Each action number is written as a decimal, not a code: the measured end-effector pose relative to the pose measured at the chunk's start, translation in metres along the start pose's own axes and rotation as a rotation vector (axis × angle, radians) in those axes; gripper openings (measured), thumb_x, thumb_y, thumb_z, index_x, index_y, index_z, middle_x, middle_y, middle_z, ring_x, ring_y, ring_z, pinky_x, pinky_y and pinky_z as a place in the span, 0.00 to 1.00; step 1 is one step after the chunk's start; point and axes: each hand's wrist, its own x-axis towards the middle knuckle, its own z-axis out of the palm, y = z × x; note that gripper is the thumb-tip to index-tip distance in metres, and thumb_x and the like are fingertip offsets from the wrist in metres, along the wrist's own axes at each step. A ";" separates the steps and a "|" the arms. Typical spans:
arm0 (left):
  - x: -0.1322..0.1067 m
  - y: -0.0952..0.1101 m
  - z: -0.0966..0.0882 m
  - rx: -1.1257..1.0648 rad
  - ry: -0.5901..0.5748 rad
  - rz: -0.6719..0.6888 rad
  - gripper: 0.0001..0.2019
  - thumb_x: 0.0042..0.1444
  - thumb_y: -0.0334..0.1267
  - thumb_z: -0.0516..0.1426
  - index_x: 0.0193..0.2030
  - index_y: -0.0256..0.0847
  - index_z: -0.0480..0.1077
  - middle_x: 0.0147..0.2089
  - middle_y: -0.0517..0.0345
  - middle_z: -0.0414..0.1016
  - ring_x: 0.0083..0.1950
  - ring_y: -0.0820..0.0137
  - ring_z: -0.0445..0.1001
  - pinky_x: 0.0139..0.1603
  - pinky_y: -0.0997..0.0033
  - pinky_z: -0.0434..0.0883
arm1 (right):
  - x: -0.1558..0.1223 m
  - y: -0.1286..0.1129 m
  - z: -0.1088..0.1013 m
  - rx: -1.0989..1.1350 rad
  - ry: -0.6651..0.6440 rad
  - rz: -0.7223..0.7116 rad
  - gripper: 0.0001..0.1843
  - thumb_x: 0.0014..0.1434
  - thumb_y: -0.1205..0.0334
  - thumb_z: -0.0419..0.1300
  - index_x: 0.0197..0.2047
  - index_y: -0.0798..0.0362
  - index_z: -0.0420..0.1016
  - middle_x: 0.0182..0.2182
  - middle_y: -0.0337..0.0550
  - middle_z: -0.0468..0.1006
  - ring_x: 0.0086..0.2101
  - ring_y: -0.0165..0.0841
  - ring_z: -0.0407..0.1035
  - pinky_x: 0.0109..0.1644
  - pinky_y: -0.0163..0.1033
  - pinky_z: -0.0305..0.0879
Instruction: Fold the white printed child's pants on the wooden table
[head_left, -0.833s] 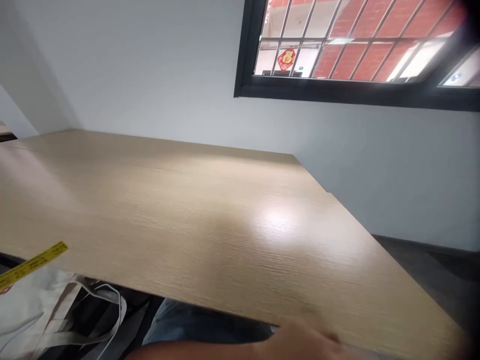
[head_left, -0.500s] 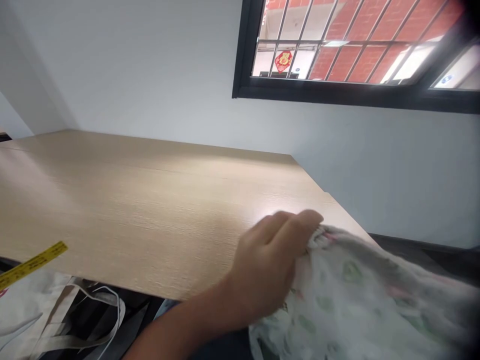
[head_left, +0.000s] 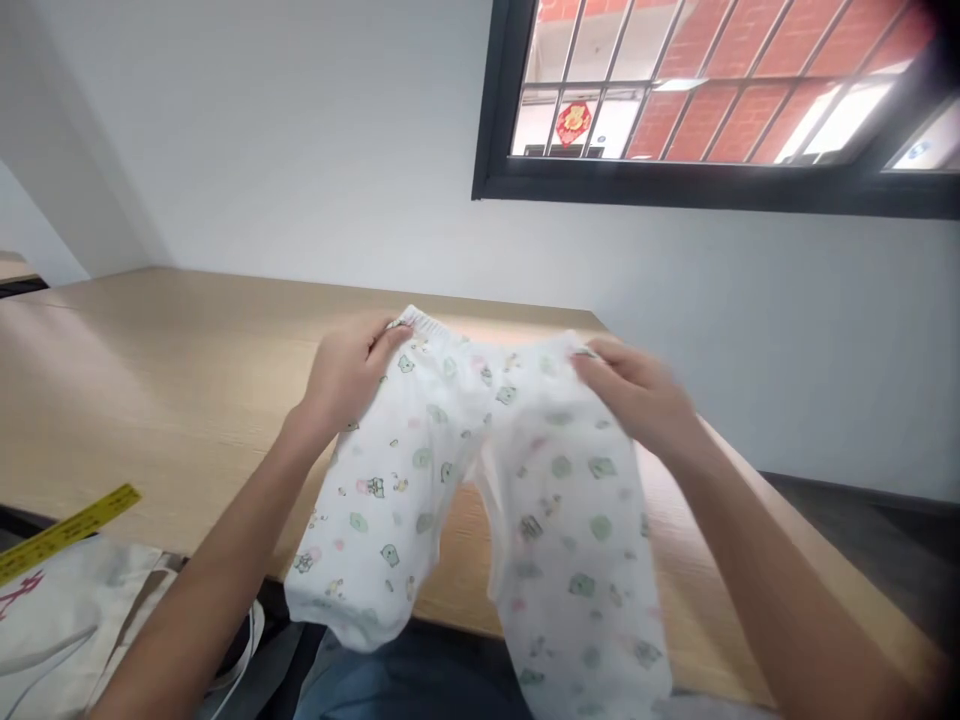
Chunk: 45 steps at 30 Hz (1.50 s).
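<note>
A pair of white pants (head_left: 427, 440) printed with small green animals and pink and yellow figures hangs spread between my hands, above the table's near edge. My left hand (head_left: 349, 370) pinches the elastic waistband at its left corner. On the opposite corner my right hand (head_left: 637, 390), slightly blurred, is closed round the waistband. Both legs dangle toward me, and the right leg reaches past the table edge. The fingers behind the cloth are hidden.
The pants hang over a light wooden table (head_left: 187, 400). A cream cloth bag (head_left: 82, 590) with white cords sits at lower left, beside a yellow printed strip (head_left: 71, 530). Behind the table stand a pale wall (head_left: 300, 150) and a dark-framed window (head_left: 600, 185) with bars.
The pants were bunched at the lower right in one hand. Now they are spread open over the table, with both hands in view gripping the waistband.
</note>
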 end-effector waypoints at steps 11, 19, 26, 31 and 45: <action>0.034 -0.040 0.124 0.197 -0.418 -0.304 0.15 0.59 0.41 0.52 0.51 0.37 0.63 0.50 0.51 0.67 0.46 0.67 0.70 0.44 0.60 0.70 | 0.090 0.101 0.110 -0.242 -0.185 0.102 0.16 0.60 0.60 0.48 0.22 0.55 0.59 0.20 0.32 0.59 0.21 0.23 0.53 0.26 0.32 0.49; 0.008 0.013 0.120 0.053 -0.403 0.042 0.17 0.60 0.42 0.51 0.53 0.38 0.62 0.54 0.49 0.64 0.51 0.64 0.67 0.50 0.54 0.66 | 0.076 0.093 0.090 -0.231 -0.194 -0.021 0.19 0.64 0.60 0.41 0.48 0.56 0.68 0.51 0.49 0.68 0.51 0.35 0.60 0.51 0.37 0.55; -0.044 0.060 0.135 -0.208 -0.789 0.567 0.23 0.64 0.45 0.39 0.53 0.35 0.66 0.52 0.50 0.70 0.53 0.65 0.68 0.54 0.66 0.64 | 0.035 0.085 0.095 -0.261 -0.804 -0.277 0.25 0.64 0.51 0.38 0.57 0.48 0.63 0.57 0.40 0.64 0.54 0.36 0.59 0.56 0.40 0.56; -0.103 0.082 0.096 -0.365 -0.884 0.807 0.26 0.64 0.45 0.39 0.64 0.33 0.49 0.66 0.50 0.48 0.67 0.63 0.44 0.66 0.59 0.44 | 0.054 0.112 0.127 -0.383 -0.615 -0.230 0.28 0.63 0.55 0.38 0.64 0.58 0.50 0.64 0.45 0.47 0.62 0.39 0.37 0.64 0.50 0.34; -0.043 -0.039 0.062 -0.165 -0.706 0.188 0.23 0.64 0.45 0.36 0.60 0.40 0.57 0.60 0.51 0.62 0.58 0.63 0.64 0.55 0.60 0.64 | 0.053 0.061 0.159 -0.307 -0.601 -0.341 0.25 0.65 0.57 0.36 0.62 0.51 0.54 0.63 0.38 0.50 0.61 0.35 0.43 0.62 0.42 0.46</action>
